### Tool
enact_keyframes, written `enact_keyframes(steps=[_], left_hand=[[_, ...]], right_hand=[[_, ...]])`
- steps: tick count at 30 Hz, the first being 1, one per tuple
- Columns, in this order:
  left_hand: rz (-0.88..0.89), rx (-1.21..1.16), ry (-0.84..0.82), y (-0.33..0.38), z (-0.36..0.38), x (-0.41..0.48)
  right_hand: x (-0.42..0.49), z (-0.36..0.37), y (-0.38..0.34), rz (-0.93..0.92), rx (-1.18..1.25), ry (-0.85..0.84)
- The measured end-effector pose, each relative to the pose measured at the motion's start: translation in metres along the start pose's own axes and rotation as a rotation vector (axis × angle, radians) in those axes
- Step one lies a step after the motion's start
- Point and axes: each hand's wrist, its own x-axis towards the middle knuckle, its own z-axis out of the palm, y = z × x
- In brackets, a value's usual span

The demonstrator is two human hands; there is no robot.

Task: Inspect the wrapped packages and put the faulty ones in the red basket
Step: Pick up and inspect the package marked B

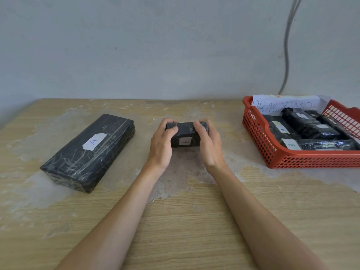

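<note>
A small black wrapped package [186, 136] is gripped at both ends by the left hand [161, 145] and the right hand [209, 145], fingers curled over its top, at the middle of the counter [185, 221]. A larger package [88, 152] marked A is laid well to the left; a red basket [259, 141] holding more packages [309, 127] is set at the right.

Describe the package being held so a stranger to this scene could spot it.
On the wooden table, between the long black package marked A and the red basket, is a small black wrapped package. It alone is gripped at both ends, by the left hand and the right hand.
</note>
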Motion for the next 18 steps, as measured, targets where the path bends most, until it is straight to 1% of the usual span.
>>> enact_keyframes(steps=[4,7,9,10,12,13,15,16,17,18], left_hand=[[-0.005,0.003,-0.007,-0.001,-0.003,0.000],[-0.009,0.057,0.017,-0.001,-0.010,0.003],[-0.013,0.117,0.055,-0.003,-0.013,0.006],[-0.015,0.115,0.079,-0.004,-0.014,0.008],[-0.050,0.060,0.162,-0.003,-0.017,0.009],[-0.078,0.024,0.213,-0.001,-0.019,0.011],[-0.124,-0.026,0.262,0.002,-0.026,0.014],[-0.133,-0.018,0.254,0.003,-0.030,0.014],[-0.126,0.006,0.234,0.004,-0.033,0.014],[-0.113,0.029,0.216,0.004,-0.034,0.014]], right_hand=[[0.001,-0.002,-0.001,0.010,-0.005,0.036],[0.008,-0.005,-0.005,0.159,0.115,0.122],[0.009,-0.009,-0.004,0.232,0.166,0.099],[0.009,-0.010,-0.004,0.218,0.135,0.072],[0.006,-0.013,-0.004,0.078,-0.024,0.014],[0.003,-0.016,-0.007,-0.038,-0.164,-0.020],[0.002,-0.023,-0.011,-0.292,-0.501,-0.176],[0.001,-0.023,-0.014,-0.375,-0.628,-0.274],[-0.002,-0.020,-0.015,-0.392,-0.713,-0.344],[-0.006,-0.014,-0.015,-0.367,-0.766,-0.373]])
